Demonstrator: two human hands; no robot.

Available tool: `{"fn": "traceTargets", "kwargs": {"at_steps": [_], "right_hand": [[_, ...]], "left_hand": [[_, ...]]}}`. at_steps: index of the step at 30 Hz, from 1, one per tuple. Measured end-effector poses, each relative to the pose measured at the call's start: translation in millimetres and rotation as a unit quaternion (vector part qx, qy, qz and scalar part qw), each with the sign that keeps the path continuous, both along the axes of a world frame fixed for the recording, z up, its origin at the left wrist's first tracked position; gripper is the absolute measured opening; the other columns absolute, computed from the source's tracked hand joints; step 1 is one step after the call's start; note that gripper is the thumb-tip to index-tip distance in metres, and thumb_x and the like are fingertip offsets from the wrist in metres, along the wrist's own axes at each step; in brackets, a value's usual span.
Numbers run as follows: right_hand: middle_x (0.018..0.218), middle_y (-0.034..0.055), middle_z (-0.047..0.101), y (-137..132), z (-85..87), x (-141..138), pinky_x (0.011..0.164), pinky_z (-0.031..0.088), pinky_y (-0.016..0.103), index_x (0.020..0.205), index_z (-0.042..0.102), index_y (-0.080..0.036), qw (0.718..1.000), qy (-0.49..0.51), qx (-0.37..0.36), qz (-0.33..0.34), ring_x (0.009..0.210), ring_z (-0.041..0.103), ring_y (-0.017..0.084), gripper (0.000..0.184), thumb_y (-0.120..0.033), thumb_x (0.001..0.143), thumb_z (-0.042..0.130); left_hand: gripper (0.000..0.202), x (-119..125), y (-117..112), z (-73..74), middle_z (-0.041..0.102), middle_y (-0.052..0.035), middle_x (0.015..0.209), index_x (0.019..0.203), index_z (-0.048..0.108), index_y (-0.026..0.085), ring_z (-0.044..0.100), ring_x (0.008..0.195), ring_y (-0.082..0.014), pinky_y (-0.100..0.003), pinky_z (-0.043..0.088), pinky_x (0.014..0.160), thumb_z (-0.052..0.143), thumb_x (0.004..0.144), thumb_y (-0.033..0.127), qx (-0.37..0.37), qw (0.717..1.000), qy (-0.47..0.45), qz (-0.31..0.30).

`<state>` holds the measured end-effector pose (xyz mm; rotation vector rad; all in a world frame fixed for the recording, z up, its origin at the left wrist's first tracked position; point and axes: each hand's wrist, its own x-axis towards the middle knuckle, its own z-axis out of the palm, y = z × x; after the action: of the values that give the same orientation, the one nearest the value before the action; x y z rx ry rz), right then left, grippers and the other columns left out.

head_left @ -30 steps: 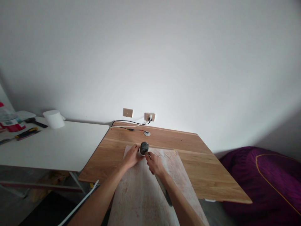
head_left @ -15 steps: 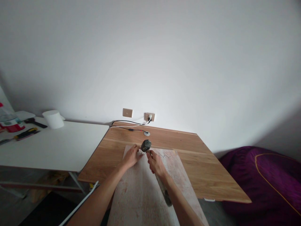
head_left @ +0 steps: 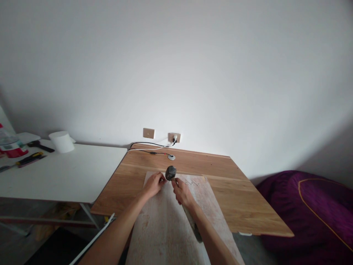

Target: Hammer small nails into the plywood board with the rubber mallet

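A pale worn board lies along the wooden table, reaching toward me. My right hand is closed round the neck of a hammer, whose dark head hovers just over the board's far end. The hammer's handle runs back under my forearm. My left hand rests on the board beside the head, fingers pinched on something too small to make out. A few thin nails lie on the board to the right.
A white table adjoins on the left, carrying a white roll, hand tools and a red-and-white container. Wall sockets with cables sit behind the wooden table. A purple beanbag fills the right.
The hammer head rose slightly and shifted right half a second ago, then came back down next to my left fingers. My left hand stayed pinched in the same place.
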<state>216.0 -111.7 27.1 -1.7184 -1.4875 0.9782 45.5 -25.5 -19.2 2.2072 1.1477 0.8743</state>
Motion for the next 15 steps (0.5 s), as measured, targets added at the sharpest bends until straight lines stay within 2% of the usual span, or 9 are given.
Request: {"fn": "traceTargets", "kwargs": {"at_steps": [5,6,11,15], "right_hand": [[0.060,-0.0076,0.053,-1.7,3.2,-3.4,0.036,0.032,0.018,0.098,0.054,-0.022,1.000,0.003,0.019,0.006,0.036,0.048,0.008,0.028,-0.044,0.104,0.038],[0.061,-0.0076,0.053,-1.6,2.8,-4.6,0.036,0.033,0.017,0.098,0.054,-0.022,1.000,0.003,0.024,0.008,0.037,0.048,0.008,0.028,-0.044,0.104,0.038],[0.060,-0.0079,0.050,0.2,0.1,-8.4,0.035,0.031,0.016,0.089,0.053,-0.023,1.000,0.011,0.015,0.023,0.036,0.048,0.007,0.028,-0.045,0.102,0.043],[0.061,-0.0082,0.049,-6.0,2.5,2.5,0.036,0.032,0.016,0.095,0.053,-0.022,1.000,0.024,0.016,-0.005,0.038,0.047,0.007,0.034,-0.053,0.101,0.040]], "left_hand": [[0.005,1.2,0.9,-4.2,0.065,-0.0043,0.093,0.093,0.068,0.019,0.064,0.082,-0.0190,-0.029,0.046,0.074,0.063,0.090,0.017,0.002,1.000,0.015,0.001],[0.009,1.0,1.1,-6.3,0.064,-0.0045,0.097,0.098,0.068,0.019,0.064,0.084,-0.0195,-0.029,0.047,0.075,0.066,0.088,0.019,0.010,1.000,0.015,0.007],[0.058,-1.2,1.6,-15.2,0.059,-0.0054,0.112,0.128,0.057,0.021,0.065,0.093,-0.0221,-0.032,0.052,0.080,0.081,0.075,0.025,0.031,0.999,-0.016,0.013],[0.063,-0.4,2.3,-18.3,0.058,-0.0067,0.119,0.132,0.055,0.023,0.065,0.100,-0.0238,-0.036,0.053,0.087,0.083,0.077,0.033,0.049,0.998,-0.020,0.017]]}}
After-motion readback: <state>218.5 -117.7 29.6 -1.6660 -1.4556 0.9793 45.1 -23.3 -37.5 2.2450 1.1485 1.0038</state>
